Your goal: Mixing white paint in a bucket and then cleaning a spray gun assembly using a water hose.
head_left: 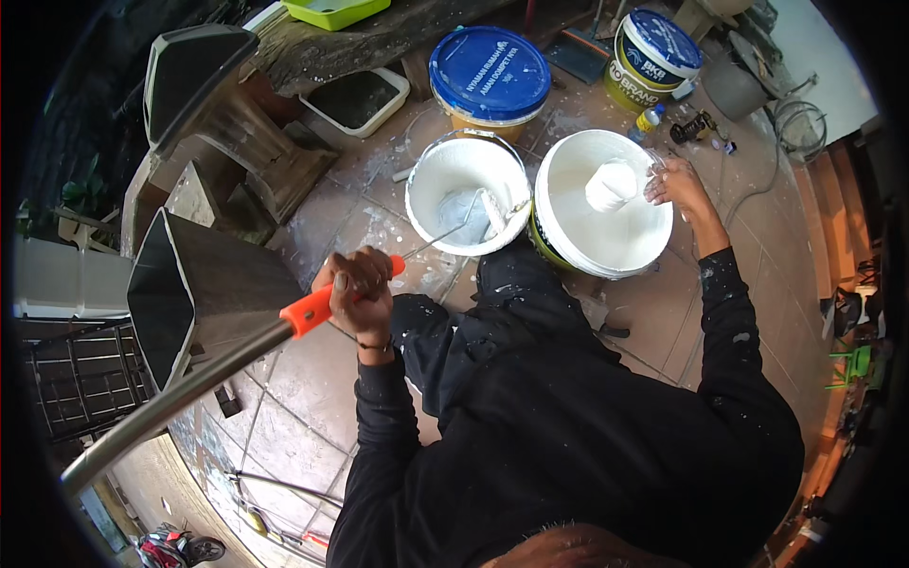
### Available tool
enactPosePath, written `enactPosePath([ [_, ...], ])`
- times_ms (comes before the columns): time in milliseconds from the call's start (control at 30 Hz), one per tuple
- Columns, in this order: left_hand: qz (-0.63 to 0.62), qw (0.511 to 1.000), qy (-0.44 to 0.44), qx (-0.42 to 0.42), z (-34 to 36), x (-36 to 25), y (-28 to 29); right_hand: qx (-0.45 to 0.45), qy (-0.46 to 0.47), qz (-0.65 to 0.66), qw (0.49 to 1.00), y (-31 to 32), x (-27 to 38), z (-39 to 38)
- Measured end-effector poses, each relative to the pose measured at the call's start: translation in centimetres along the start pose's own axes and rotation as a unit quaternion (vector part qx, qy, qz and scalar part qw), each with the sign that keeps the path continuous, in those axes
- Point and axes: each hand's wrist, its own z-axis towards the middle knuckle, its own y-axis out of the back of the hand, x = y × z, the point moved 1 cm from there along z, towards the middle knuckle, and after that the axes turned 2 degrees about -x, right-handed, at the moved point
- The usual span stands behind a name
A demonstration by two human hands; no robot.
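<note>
My left hand (pixel 355 289) grips the orange handle (pixel 301 316) on a long metal pole (pixel 180 398); its wire frame leads to a paint-coated roller (pixel 491 213) inside a white bucket (pixel 423 220). At the right, my right hand (pixel 674 186) has its whitened fingers curled over the rim of a larger bucket (pixel 563 232) of white paint. A white cylindrical object (pixel 612 189) stands in that paint. A blue-lidded pail (pixel 489 74) sits behind the two buckets.
Concrete moulded pieces (pixel 222 293) crowd the left, beside a black metal grid (pixel 83 369). Behind are a white-rimmed tub (pixel 381 120), a green tray (pixel 336 11), another lidded pail (pixel 653 62) and a bottle (pixel 647 123). A hose (pixel 772 175) crosses the tiles; a motorbike (pixel 175 547) is at lower left.
</note>
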Motion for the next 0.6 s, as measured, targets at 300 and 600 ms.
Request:
enactPosePath([
  [300,0.084,0.995,0.03,0.044,-0.3,-1.7,-0.5,-0.065,-0.045,-0.126,0.989,0.0,5.4,-1.7],
  [600,0.221,0.971,0.073,0.056,-2.0,4.3,1.0,-0.091,-0.037,-0.098,0.99,0.8,9.7,-2.5],
])
